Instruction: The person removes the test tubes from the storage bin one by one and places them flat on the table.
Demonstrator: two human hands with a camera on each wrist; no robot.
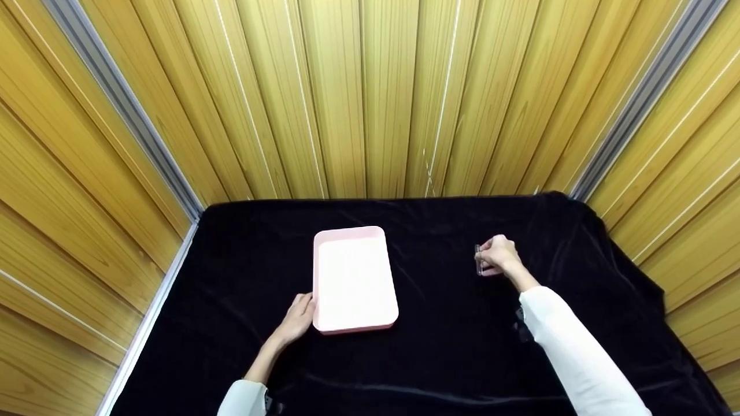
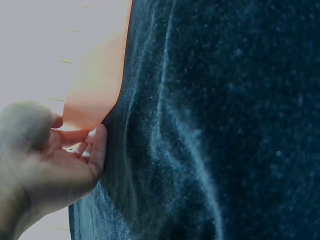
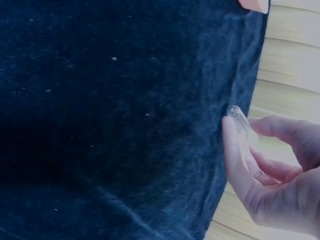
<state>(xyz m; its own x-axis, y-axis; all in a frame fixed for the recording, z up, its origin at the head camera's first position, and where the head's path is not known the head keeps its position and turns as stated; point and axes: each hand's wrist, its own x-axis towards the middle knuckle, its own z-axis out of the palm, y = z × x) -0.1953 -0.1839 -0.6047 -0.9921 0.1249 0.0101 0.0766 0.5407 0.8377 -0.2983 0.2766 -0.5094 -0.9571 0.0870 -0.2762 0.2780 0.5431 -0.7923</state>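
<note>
A pale pink rectangular tray lies left of centre on the dark cloth, with nothing in it. At its near left side my left hand holds the edge; in the left wrist view, thumb and curled fingers meet the tray's corner. Well to the right of the tray, my right hand pinches a small clear tube between thumb and fingers. The right wrist view shows the round end of the clear tube poking out past the fingertips; the fingers hide part of it.
Black velvety cloth covers the table. Yellow wood-patterned walls stand behind it and on both sides, with grey metal posts at the corners. In the right wrist view, part of the pink tray shows at the top.
</note>
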